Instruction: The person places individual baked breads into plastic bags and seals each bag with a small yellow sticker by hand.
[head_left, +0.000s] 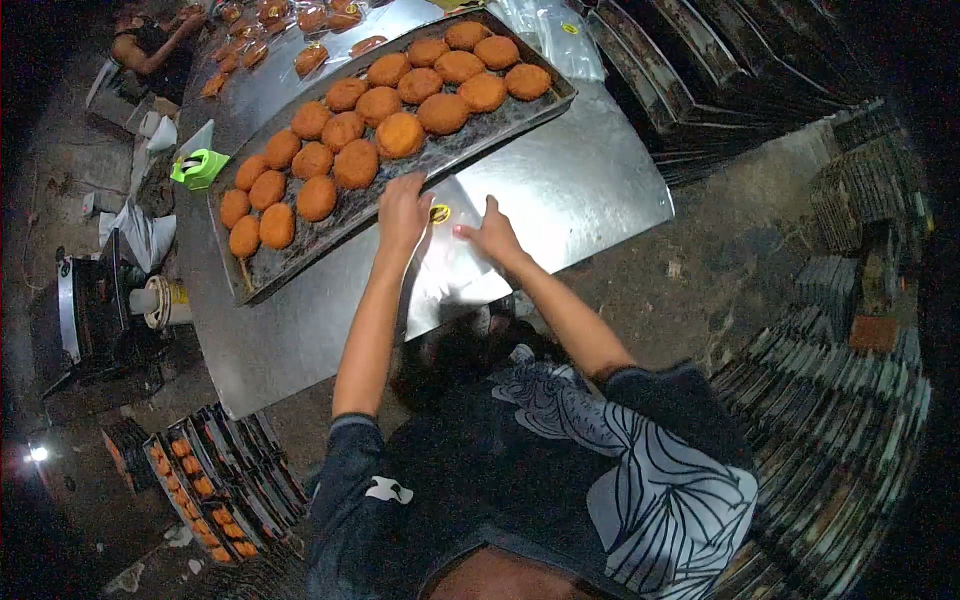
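A clear plastic bag (455, 265) with a small yellow label lies on the metal table in front of me. My left hand (403, 215) is closed at the bag's left edge, beside the near rim of the baking tray; its fingertips are partly hidden. Over the bag's right side is my right hand (492, 238), its thumb and fingers apart. Several round brown buns (378, 105) sit in rows on the dark tray (345, 232), which slants across the table.
Bagged buns (311, 60) lie beyond the tray. A green tape dispenser (200, 168) stands at its left, and more plastic bags (548, 35) lie at its far right. Stacked trays (820, 420) fill the right side. Another person (155, 50) is at the upper left.
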